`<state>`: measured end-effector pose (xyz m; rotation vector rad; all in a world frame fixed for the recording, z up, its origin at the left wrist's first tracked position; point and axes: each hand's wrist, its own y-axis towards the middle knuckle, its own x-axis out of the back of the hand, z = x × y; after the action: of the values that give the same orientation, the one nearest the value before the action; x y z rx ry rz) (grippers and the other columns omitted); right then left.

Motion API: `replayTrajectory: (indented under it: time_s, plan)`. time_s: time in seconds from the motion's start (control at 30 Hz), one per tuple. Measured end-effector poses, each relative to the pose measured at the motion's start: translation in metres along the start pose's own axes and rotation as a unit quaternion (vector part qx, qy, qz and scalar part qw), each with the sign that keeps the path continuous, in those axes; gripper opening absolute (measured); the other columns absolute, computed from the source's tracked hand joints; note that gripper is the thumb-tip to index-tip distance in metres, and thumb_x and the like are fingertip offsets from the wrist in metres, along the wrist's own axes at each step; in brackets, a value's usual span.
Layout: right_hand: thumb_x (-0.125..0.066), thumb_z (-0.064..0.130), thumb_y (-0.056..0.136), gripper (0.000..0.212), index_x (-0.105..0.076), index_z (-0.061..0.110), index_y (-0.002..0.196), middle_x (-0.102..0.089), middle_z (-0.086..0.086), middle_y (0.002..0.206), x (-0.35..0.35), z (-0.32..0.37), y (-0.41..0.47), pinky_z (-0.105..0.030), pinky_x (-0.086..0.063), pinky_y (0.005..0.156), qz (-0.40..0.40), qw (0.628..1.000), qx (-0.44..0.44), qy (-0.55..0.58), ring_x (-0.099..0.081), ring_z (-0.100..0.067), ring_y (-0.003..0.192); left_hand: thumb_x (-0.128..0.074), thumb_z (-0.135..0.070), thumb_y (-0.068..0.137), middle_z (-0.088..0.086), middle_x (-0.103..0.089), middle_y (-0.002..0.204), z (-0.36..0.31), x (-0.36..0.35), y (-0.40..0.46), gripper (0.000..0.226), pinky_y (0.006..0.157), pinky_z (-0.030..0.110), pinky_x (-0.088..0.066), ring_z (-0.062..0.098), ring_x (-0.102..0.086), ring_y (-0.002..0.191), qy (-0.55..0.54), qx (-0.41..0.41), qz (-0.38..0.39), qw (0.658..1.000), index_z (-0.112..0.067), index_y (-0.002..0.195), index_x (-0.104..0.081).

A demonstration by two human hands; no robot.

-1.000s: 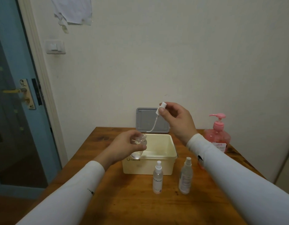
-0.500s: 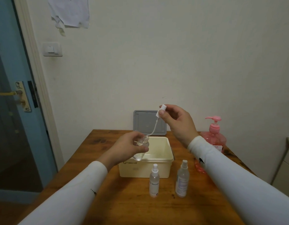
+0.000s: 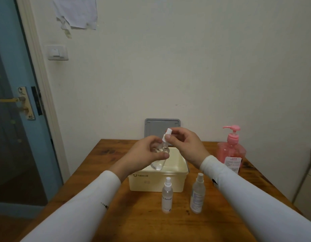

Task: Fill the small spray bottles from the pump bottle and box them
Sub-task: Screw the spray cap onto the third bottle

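Nearest, two small spray bottles stand upright on the wooden table (image 3: 116, 224), just in front of the cream box (image 3: 158, 182): the left spray bottle (image 3: 167, 198) with dark lettering, and the right spray bottle (image 3: 197, 194), slightly taller, beside it and apart from it. Both have their white spray tops on. How full either one is cannot be told.

Above the box's open mouth, both hands meet on a third, clear bottle (image 3: 159, 158). The left hand (image 3: 147, 154) is wrapped round its body, holding it tilted over the box. The right hand (image 3: 184, 145) pinches the white spray head (image 3: 167, 135) between thumb and fingertips, right at the bottle's neck. Some clear liquid seems to sit in the bottle's lower part.

By my reading, the step in hand is capping: the spray head is being seated on the neck. The next move calls for twisting the head down snug while the left hand keeps the body from turning, then lowering the bottle into the box directly beneath it.

Behind the box, a grey lid (image 3: 162, 127) leans against the wall. To the right of the box and well apart from it stands the pink pump bottle (image 3: 231, 151), upright, untouched by either hand.
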<state>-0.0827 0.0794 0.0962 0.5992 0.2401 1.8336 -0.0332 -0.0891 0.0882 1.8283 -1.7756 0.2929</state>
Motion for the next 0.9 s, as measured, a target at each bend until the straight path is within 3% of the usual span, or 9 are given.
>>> replayTrajectory:
  time_s: [0.23,0.43,0.63,0.73,0.9]
  plan:
    - [-0.069,0.029,0.085,0.029,-0.066,0.017,0.111,-0.072,0.0,0.103,0.008,0.0,-0.003,-0.039,-0.052,0.095,0.037,0.999,-0.014,-0.024,-0.067,-0.013,0.099,-0.08,-0.031,0.074,-0.014,-0.068,0.1,-0.007,-0.002,-0.001,0.046,0.072,0.013,-0.049,-0.003,-0.063,0.09,-0.004,-0.007,0.003,1.0,-0.03,0.114,-0.057]
    - [-0.07,0.031,0.084,0.033,-0.066,0.018,0.114,-0.072,0.002,0.105,0.011,-0.004,-0.005,-0.041,-0.051,0.096,0.03,0.999,-0.015,-0.013,-0.066,-0.012,0.101,-0.08,-0.034,0.073,-0.011,-0.07,0.1,-0.008,-0.004,0.002,0.047,0.087,0.029,-0.054,0.004,-0.065,0.094,-0.006,-0.006,0.011,1.0,-0.028,0.114,-0.057]
    - [-0.068,0.029,0.085,0.031,-0.065,0.017,0.113,-0.072,0.002,0.102,0.013,-0.002,-0.005,-0.032,-0.053,0.091,0.008,1.0,-0.01,0.008,-0.067,-0.01,0.096,-0.078,-0.035,0.075,-0.01,-0.071,0.099,-0.012,-0.008,0.004,0.042,0.089,0.032,-0.054,0.005,-0.067,0.094,-0.025,-0.012,0.013,1.0,-0.03,0.112,-0.057]
    - [-0.062,0.021,0.089,0.027,-0.063,0.015,0.116,-0.071,0.001,0.105,0.018,0.002,-0.003,-0.023,-0.053,0.086,0.041,0.998,-0.017,0.041,-0.067,-0.006,0.096,-0.075,-0.032,0.079,-0.011,-0.072,0.098,-0.016,-0.007,0.004,0.038,0.086,0.026,-0.052,0.0,-0.067,0.09,-0.049,-0.01,0.023,0.998,-0.031,0.112,-0.056]
    - [-0.057,0.016,0.092,0.026,-0.062,0.015,0.118,-0.07,-0.001,0.11,0.024,0.007,0.003,-0.024,-0.051,0.091,0.083,0.996,-0.011,0.043,-0.066,-0.011,0.102,-0.071,-0.029,0.083,-0.01,-0.072,0.099,-0.022,-0.004,0.004,0.037,0.081,0.022,-0.05,-0.002,-0.067,0.088,-0.085,0.003,0.046,0.995,-0.031,0.116,-0.054]
